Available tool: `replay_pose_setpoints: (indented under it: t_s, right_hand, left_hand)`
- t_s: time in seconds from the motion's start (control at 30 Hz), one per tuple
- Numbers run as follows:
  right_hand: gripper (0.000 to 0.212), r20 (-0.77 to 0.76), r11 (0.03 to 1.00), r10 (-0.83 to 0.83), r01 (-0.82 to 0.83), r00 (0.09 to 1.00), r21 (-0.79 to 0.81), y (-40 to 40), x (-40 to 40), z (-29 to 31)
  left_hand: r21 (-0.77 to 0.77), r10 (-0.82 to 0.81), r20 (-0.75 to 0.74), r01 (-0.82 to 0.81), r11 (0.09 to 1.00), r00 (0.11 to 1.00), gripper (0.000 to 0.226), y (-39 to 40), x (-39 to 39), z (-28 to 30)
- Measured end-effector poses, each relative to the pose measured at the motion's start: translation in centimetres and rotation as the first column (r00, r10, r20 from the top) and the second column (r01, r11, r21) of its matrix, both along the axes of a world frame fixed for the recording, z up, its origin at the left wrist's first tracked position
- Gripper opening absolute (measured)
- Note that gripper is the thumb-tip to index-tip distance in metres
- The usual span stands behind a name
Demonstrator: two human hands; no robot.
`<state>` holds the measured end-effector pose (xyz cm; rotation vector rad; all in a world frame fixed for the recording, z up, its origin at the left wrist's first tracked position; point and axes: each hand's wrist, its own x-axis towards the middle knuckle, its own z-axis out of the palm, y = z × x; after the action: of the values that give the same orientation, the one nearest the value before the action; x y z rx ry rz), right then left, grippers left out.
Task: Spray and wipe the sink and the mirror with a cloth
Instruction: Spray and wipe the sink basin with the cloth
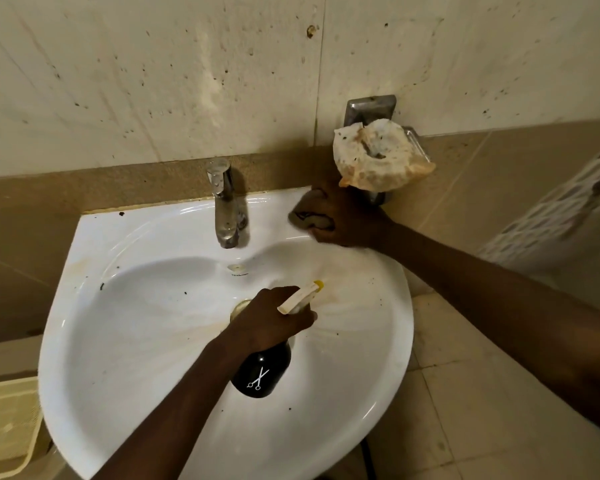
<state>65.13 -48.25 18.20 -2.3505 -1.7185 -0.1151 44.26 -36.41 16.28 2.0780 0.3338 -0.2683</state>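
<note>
A white sink (125,341) fills the middle of the view, with dark specks and a brownish stain on its right side. My left hand (274,320) is over the basin, shut on a black spray bottle (260,372) with a scissors logo; its cream nozzle (300,299) points toward the right rim. My right hand (343,220) presses a dark brown cloth (309,211) onto the sink's back right ledge, right of the chrome tap (226,206). The drain (239,306) is partly hidden by my left hand. No mirror is in view.
A metal wall holder (369,109) carries a dirty whitish ring-shaped object (378,157) just above my right hand. A cream plastic basket (7,424) sits at the lower left. A white lattice object (551,216) stands at the right. Speckled beige tiles cover the wall.
</note>
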Motion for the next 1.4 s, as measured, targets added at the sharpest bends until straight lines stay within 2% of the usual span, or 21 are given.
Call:
replay_pose_setpoints:
  t_s: [0.17,0.3,0.4,0.53,0.6,0.73,0.87,0.97,1.07,1.13,1.23,1.3,1.4]
  right_hand:
    - [0.02,0.066,0.997,0.074,-0.076,0.995,0.028,-5.8,-2.2,-1.2]
    - [0.031,0.076,0.999,0.043,-0.044,0.996,0.008,-3.5,-0.8,-1.3]
    - [0.042,-0.025,0.996,-0.083,0.083,0.996,-0.018,-0.9,0.5,-0.3]
    - [0.048,-0.103,0.992,-0.122,0.119,0.987,-0.036,-1.1,0.4,0.0]
    - [0.046,-0.11,0.993,-0.117,0.116,0.987,-0.01,-2.2,0.4,0.0]
    - [0.044,-0.119,0.991,-0.13,0.127,0.984,-0.028,-2.1,0.3,0.2]
    - [0.035,-0.014,0.985,-0.154,0.155,0.988,0.081,-4.0,-1.4,-0.7]
    - [0.031,0.019,0.98,-0.18,0.178,0.983,0.084,-6.1,-2.5,-1.8]
    - [0.04,0.023,0.964,-0.265,0.264,0.964,0.035,-5.4,-2.2,-1.6]
    - [0.046,0.013,0.945,-0.326,0.326,0.945,-0.01,-4.5,-2.1,-1.4]
    - [0.04,-0.009,0.931,-0.366,0.366,0.931,-0.009,-5.8,-3.3,-1.2]
    - [0.034,0.027,0.937,-0.349,0.347,0.937,0.048,-7.4,-4.8,-1.6]
    - [0.034,0.02,0.907,-0.416,0.414,0.909,0.074,-8.3,-6.1,-1.6]
  left_hand:
    - [0.034,-0.048,0.024,0.047,0.998,0.999,0.028,0.8,-0.3,0.6]
    - [0.015,-0.047,0.044,0.047,0.999,0.998,0.024,0.9,-0.2,0.3]
    - [-0.003,-0.063,0.071,0.063,0.998,0.996,0.02,0.1,0.1,0.3]
    - [0.127,-0.096,0.108,0.082,0.988,0.99,0.025,-2.1,0.8,0.6]
    - [0.139,-0.133,0.14,0.114,0.984,0.981,0.034,-2.6,1.0,0.6]
    - [0.165,-0.273,0.116,0.253,0.953,0.955,0.022,-2.6,1.4,0.8]
    - [0.218,-0.152,0.198,0.108,0.97,0.968,0.024,-2.4,2.0,1.2]
    - [0.254,-0.156,0.168,0.11,0.961,0.973,0.024,-2.1,2.7,1.9]
    - [0.243,-0.166,0.151,0.126,0.962,0.974,0.022,-2.2,3.0,2.4]
    - [0.259,-0.126,0.169,0.08,0.963,0.977,0.026,-2.5,3.1,2.0]
    - [0.292,-0.104,0.164,0.052,0.955,0.981,0.032,-3.6,2.8,1.9]
    - [0.255,-0.1,0.089,0.074,0.964,0.991,0.029,-4.0,2.6,2.1]
    - [0.198,-0.13,0.002,0.127,0.972,0.992,0.021,-4.3,2.5,2.3]
